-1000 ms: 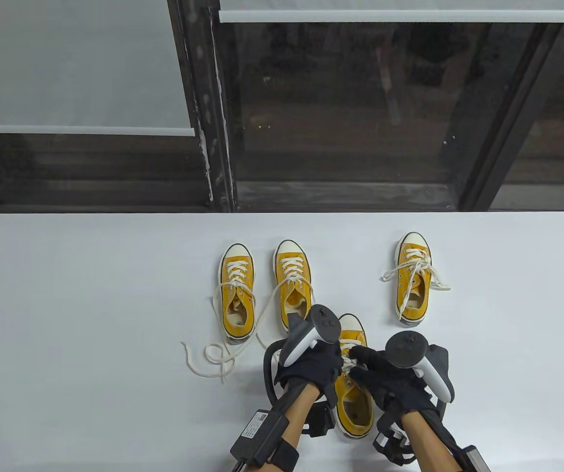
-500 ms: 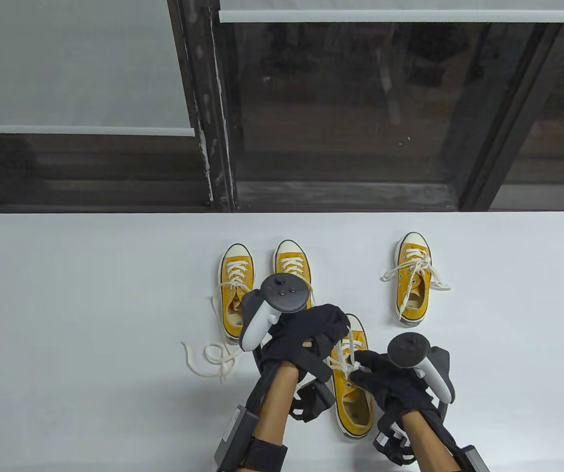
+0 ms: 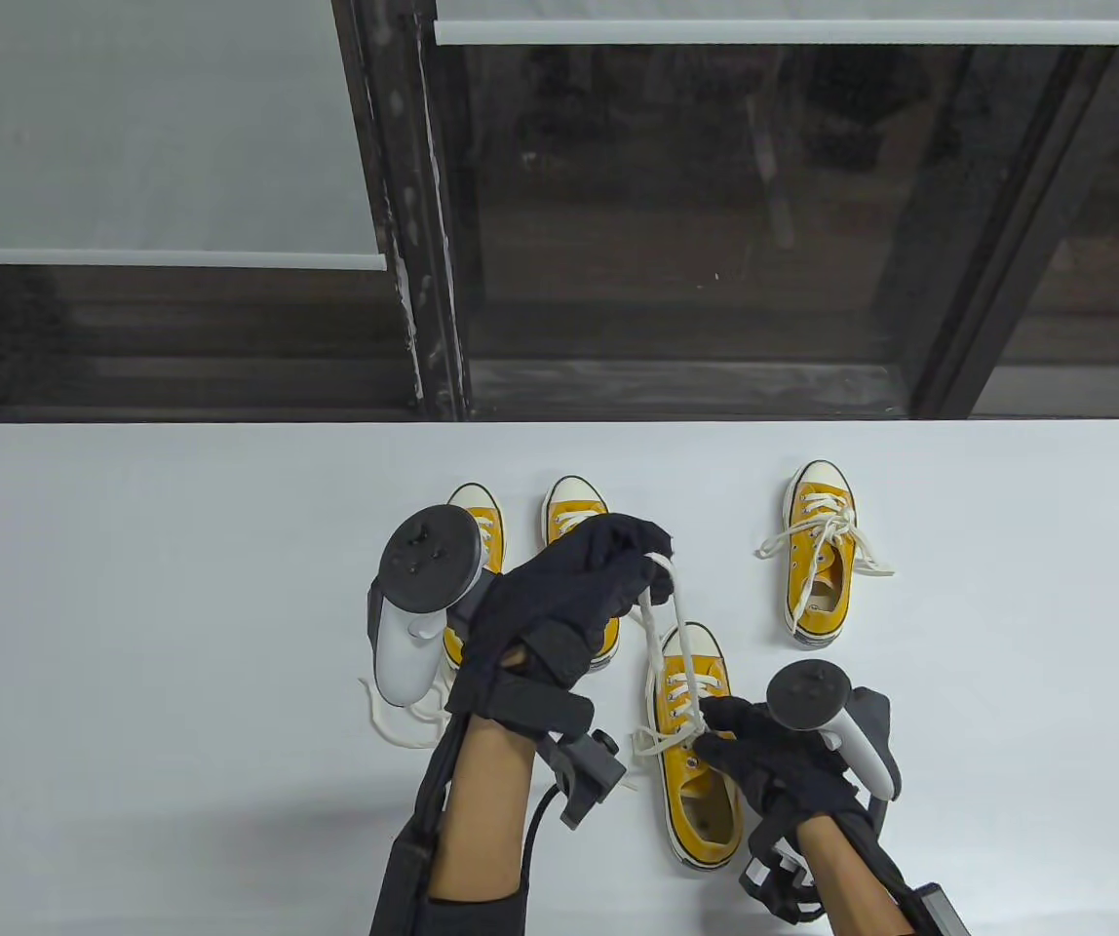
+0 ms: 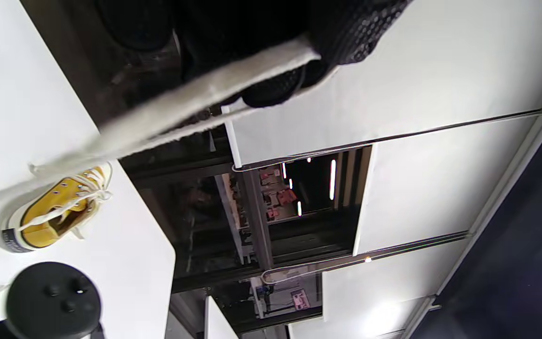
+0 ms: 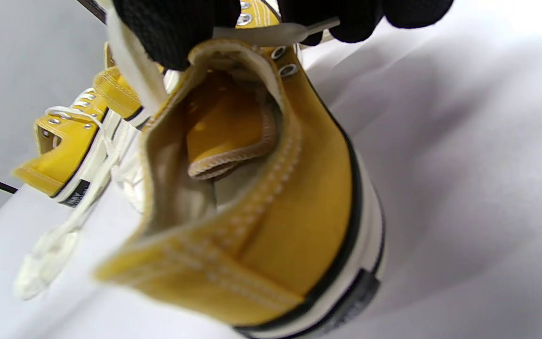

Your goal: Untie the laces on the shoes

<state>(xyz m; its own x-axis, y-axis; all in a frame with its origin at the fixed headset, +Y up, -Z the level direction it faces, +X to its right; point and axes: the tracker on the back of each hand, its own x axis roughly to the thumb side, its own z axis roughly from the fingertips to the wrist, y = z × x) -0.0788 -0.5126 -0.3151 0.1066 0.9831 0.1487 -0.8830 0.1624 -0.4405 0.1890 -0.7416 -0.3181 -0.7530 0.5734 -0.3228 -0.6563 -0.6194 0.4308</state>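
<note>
With the left hand (image 3: 579, 585) pinching the lace (image 3: 665, 624) up high and the right hand (image 3: 764, 756) pinching the near shoe (image 3: 701, 770) by its eyelets, a harder tug could lift that shoe off the bench (image 3: 179, 585) or snag the knot.

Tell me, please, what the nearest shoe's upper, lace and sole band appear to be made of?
Nearest yellow sneaker: the upper looks like matte woven canvas, with visible stitched seams and metal eyelets. White lace: flat woven cotton, probably, fuzzy-edged. Sole band: smooth off-white rubber, likely, with a black stripe.

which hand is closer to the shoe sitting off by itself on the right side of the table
Right. The right hand rests on the near shoe, below-left of the lone shoe; the left hand is raised farther left, holding the lace.
</note>
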